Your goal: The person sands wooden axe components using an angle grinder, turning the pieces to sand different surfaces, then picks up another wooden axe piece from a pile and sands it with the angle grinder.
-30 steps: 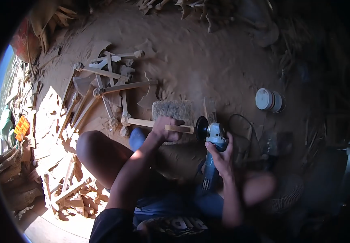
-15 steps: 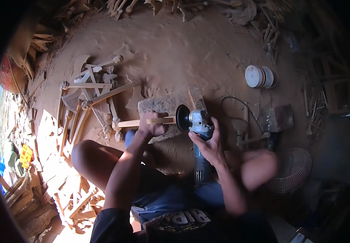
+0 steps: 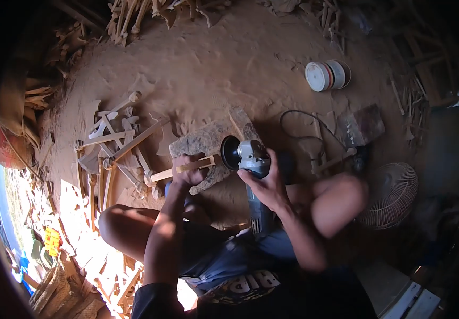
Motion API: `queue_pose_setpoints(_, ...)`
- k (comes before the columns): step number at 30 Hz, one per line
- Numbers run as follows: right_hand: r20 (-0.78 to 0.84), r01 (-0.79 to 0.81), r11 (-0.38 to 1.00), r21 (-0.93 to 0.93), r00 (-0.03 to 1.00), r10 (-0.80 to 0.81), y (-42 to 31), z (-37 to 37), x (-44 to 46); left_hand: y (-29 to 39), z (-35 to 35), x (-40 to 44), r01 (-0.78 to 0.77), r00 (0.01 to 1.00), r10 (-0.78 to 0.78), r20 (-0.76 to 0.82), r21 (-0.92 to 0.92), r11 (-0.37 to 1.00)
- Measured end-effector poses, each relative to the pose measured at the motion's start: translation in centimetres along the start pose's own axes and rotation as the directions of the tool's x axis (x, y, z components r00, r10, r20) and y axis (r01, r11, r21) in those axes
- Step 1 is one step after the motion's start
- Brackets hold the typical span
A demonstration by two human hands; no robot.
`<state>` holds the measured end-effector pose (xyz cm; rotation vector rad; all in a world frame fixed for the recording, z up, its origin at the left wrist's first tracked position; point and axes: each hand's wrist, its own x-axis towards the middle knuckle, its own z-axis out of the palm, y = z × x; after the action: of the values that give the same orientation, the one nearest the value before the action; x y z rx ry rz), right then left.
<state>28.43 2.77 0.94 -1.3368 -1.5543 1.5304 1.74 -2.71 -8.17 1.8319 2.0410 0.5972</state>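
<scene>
My left hand (image 3: pixel 186 171) is closed around a pale wooden bar (image 3: pixel 162 175), whose right end meets or nearly meets a dark disc (image 3: pixel 230 152). That disc is fitted to an angle grinder (image 3: pixel 252 153), gripped around its head and upper body by my right hand (image 3: pixel 268 185). The grinder's body hangs down toward my lap. Behind and below the bar lies a worn block (image 3: pixel 195 142) on the ground, with a wooden piece (image 3: pixel 241 123) across its far right end. Whether the disc is spinning cannot be made out.
Several shaped wooden pieces (image 3: pixel 134 139) lie heaped to the left. A white bucket (image 3: pixel 319 77) lies at the far right, with a cable (image 3: pixel 306 112) looping nearer. A fan (image 3: pixel 391 196) stands beside my right knee. More wood (image 3: pixel 134 18) is piled along the far edge.
The camera view has turned and shifted, so the surroundings appear rotated. Both hands keep their holds, and the bar now slants upward to the right toward the disc.
</scene>
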Motion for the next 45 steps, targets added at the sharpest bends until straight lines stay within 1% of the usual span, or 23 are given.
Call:
queue_pose_setpoints(2, 0.046, 0.077, 0.993, -0.089, 0.996, -0.073, -0.5, -0.3, 0.0, -0.1, -0.1, 0.2, -0.004, 1.0, 0.004, -0.001, 0.029, 1.0)
queue_pose_setpoints(3, 0.07, 0.114, 0.984, -0.135, 0.992, -0.105, -0.9, -0.4, -0.2, 0.0, 0.0, 0.0, -0.001, 1.0, 0.001, -0.003, 0.01, 1.0)
queue_pose_setpoints(5, 0.11, 0.079, 0.995, -0.068, 0.991, -0.071, -2.0, -0.2, -0.5, 0.0, 0.0, 0.0, -0.003, 1.0, 0.002, -0.015, -0.025, 1.0)
queue_pose_setpoints(6, 0.134, 0.061, 0.998, -0.035, 0.989, -0.056, -2.4, -0.1, -0.5, 0.1, 0.0, 0.1, 0.001, 1.0, -0.001, -0.015, -0.014, 1.0)
queue_pose_setpoints(7, 0.152, 0.036, 0.998, -0.053, 0.988, -0.028, -2.4, -0.1, -0.5, 0.1, 0.1, 0.0, 0.003, 1.0, -0.003, -0.016, -0.002, 1.0)
queue_pose_setpoints(10, 0.024, 0.172, 0.954, -0.244, 0.985, -0.171, -0.7, 0.3, -0.2, 0.0, -0.3, 0.3, -0.003, 1.0, 0.003, 0.0, 0.027, 1.0)
queue_pose_setpoints(13, 0.037, 0.067, 0.985, -0.157, 0.997, -0.062, -1.0, -0.2, -0.4, -0.1, -0.2, 0.1, 0.011, 1.0, -0.011, 0.01, 0.008, 1.0)
queue_pose_setpoints(16, 0.102, 0.103, 0.981, -0.166, 0.991, -0.087, -1.5, 0.1, -0.6, -0.1, 0.1, 0.2, -0.007, 0.999, 0.007, -0.041, -0.006, 1.0)
queue_pose_setpoints(17, 0.114, 0.099, 0.981, -0.167, 0.99, -0.08, -1.7, 0.0, -0.7, -0.2, 0.1, 0.3, 0.013, 1.0, -0.013, -0.005, 0.008, 1.0)
queue_pose_setpoints(20, 0.006, 0.068, 0.979, -0.192, 0.998, -0.068, -1.3, 0.3, -0.9, 0.2, -0.6, 0.4, 0.014, 1.0, -0.014, 0.023, 0.02, 1.0)
queue_pose_setpoints(21, 0.005, 0.043, 0.966, -0.256, 0.999, -0.043, -1.4, -0.1, -0.6, 0.0, -0.5, 0.1, 0.005, 1.0, -0.005, 0.005, 0.013, 1.0)
queue_pose_setpoints(23, 0.019, 0.129, 0.968, -0.213, 0.992, -0.128, -0.3, -0.6, -0.4, -0.3, 0.0, 0.2, -0.016, 0.999, 0.016, -0.038, -0.004, 1.0)
queue_pose_setpoints(24, 0.03, 0.168, 0.967, -0.191, 0.986, -0.165, -0.7, -0.6, -0.3, -0.1, -0.1, 0.3, -0.009, 1.0, 0.009, -0.027, 0.007, 1.0)
queue_pose_setpoints(25, 0.06, 0.158, 0.979, -0.127, 0.987, -0.151, -1.3, -0.7, -0.5, 0.0, -0.1, 0.4, 0.002, 1.0, -0.001, -0.013, 0.018, 1.0)
queue_pose_setpoints(28, 0.088, 0.088, 0.983, -0.159, 0.993, -0.075, -1.6, -0.1, -0.6, 0.3, 0.0, 0.2, 0.027, 1.0, -0.027, 0.009, 0.03, 0.999)
queue_pose_setpoints(31, -0.016, 0.075, 0.961, -0.267, 0.996, -0.083, -0.6, 0.0, -0.4, -0.1, -0.2, 0.0, 0.014, 1.0, -0.015, 0.008, 0.046, 0.999)
queue_pose_setpoints(34, 0.041, 0.151, 0.974, -0.168, 0.988, -0.146, -0.7, -0.5, 0.0, 0.0, 0.0, 0.1, -0.01, 1.0, 0.011, -0.019, 0.03, 1.0)
queue_pose_setpoints(37, 0.11, 0.112, 0.975, -0.193, 0.99, -0.092, -1.9, -0.4, -0.1, 0.2, 0.3, 0.0, 0.005, 1.0, -0.004, -0.017, 0.036, 0.999)
queue_pose_setpoints(40, 0.074, 0.088, 0.99, -0.112, 0.994, -0.08, -0.7, -0.2, 0.1, -0.3, 0.2, 0.0, 0.022, 0.999, -0.023, 0.022, 0.05, 0.998)
queue_pose_setpoints(42, -0.003, 0.024, 0.991, -0.134, 1.0, -0.025, -0.3, -0.7, -0.2, -0.3, -0.1, -0.2, 0.003, 0.999, -0.004, 0.049, 0.019, 1.0)
queue_pose_setpoints(43, -0.024, -0.004, 0.989, -0.146, 1.0, 0.0, -0.3, -1.1, -0.1, -0.5, -0.5, -0.2, 0.01, 0.993, -0.01, 0.115, 0.001, 1.0)
queue_pose_setpoints(44, -0.04, -0.023, 0.988, -0.154, 0.999, 0.017, -0.1, -1.5, 0.1, -0.5, -0.9, 0.2, -0.007, 0.989, 0.009, 0.145, -0.018, 1.0)
queue_pose_setpoints(45, -0.09, 0.093, 0.991, -0.097, 0.991, -0.102, 1.6, -1.4, 0.6, -1.2, -1.1, 0.5, -0.02, 0.986, 0.025, 0.166, -0.033, 0.999)
